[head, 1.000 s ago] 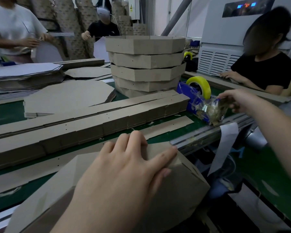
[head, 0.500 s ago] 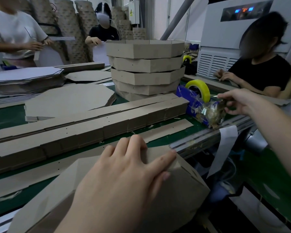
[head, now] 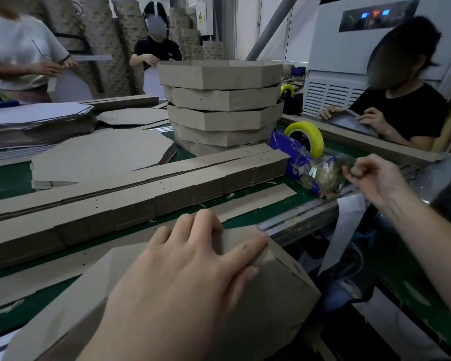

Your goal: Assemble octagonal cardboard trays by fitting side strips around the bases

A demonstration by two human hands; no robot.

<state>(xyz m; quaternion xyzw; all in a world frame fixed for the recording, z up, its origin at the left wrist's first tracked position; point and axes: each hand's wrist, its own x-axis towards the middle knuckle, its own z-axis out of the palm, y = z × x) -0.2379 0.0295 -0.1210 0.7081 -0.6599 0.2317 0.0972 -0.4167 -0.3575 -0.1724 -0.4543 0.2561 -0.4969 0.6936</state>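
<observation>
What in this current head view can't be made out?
Head view: strip joint on the tray, covered by the left hand.
Head view: near side of the tray, cut off by the bottom edge.
Head view: whether the right hand pinches tape by the tape dispenser; clear film, blurred.

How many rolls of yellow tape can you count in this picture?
2. One yellow roll sits on the blue dispenser by the right hand. The second roll is farther back, right of the tray stack, partly hidden behind it. Others may be out of sight.
</observation>
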